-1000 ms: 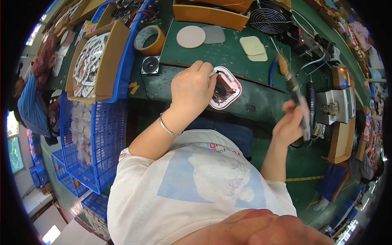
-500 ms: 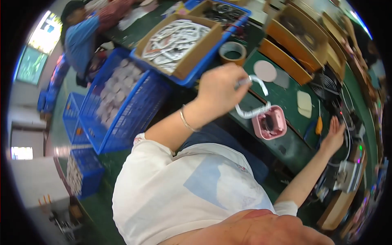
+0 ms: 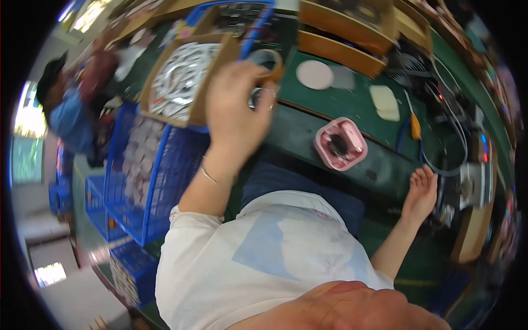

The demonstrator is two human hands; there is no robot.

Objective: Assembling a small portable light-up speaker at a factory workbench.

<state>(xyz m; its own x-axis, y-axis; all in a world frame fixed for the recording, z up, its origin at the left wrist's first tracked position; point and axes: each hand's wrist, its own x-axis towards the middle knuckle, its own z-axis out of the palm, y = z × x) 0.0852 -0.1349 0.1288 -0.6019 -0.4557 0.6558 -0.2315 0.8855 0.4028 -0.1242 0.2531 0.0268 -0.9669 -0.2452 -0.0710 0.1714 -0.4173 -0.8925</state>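
My left hand, smeared by motion, is raised beside the cardboard box of white coiled cables. A small pale, shiny bit shows between its thumb and fingers; I cannot make out what it is or whether it is gripped. Behind the fingertips is a roll of brown tape, partly hidden. A pink rounded-square plastic housing, with a dark round part inside, sits at the near edge of the green bench, between my hands. My right hand rests palm up at the bench's right, fingers loosely bent and holding nothing.
Blue crates with pale round pieces stand left. On the bench lie a pink disc, a pale pad and an orange-handled screwdriver. Cardboard trays and a black fan grille line the back. Another person works far left.
My left hand has moved left from above the pink housing; the white cable it held no longer shows clearly. My right hand has drawn nearer to me. The view has turned.
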